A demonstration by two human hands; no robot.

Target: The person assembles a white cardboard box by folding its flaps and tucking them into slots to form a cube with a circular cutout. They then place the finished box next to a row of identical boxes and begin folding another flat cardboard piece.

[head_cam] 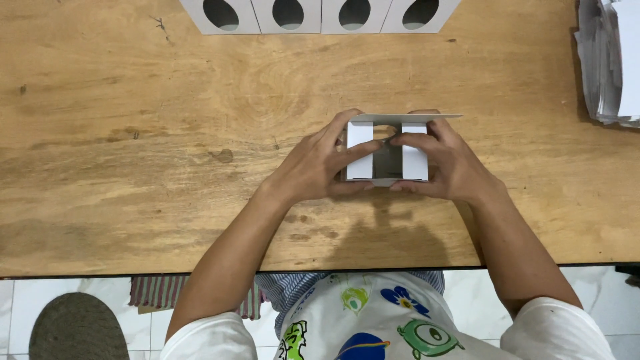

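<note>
Small white carton (387, 152): light, thin card, likely easily creased; best gripped by side walls. Left hand (313, 170) and right hand (450, 163) pinch its side flaps between them.

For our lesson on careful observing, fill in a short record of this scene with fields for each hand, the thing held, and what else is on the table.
left hand: left hand grips the left side of the small white box, fingers pressing its left flap
right hand: right hand grips the right side, fingers on the right flap
box state: top open, two side flaps folded inward
table: wooden table
far edge: row of finished boxes with oval windows
far right: stack of flat white sheets
</note>
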